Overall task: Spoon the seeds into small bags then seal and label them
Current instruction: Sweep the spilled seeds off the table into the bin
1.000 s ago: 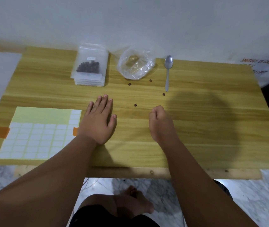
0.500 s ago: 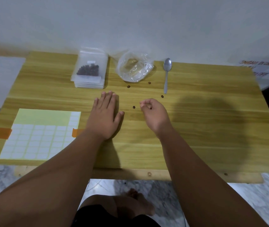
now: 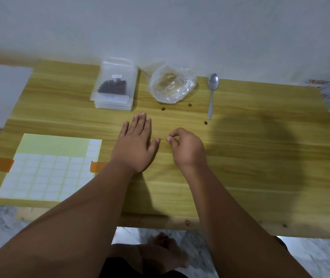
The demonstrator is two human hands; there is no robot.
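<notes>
My left hand [image 3: 134,143] lies flat, fingers straight, on the pale wooden table [image 3: 260,167]. My right hand [image 3: 187,150] sits just beside it, thumb and forefinger tips pinched together (whether a seed is caught between them I cannot tell). Three small dark brown loose seeds [image 3: 163,109] lie scattered beyond my fingers, between the crumpled clear plastic bag [image 3: 170,87] and the silver metal spoon [image 3: 212,93]. They look tiny, hard and light, likely to roll or skid, so I judge a fingertip pinch from above suits them better than the spoon. The stack of small clear zip bags [image 3: 112,98], the top one holding dark seeds, looks thin and slippery; I'd take a bag by its top edge.
</notes>
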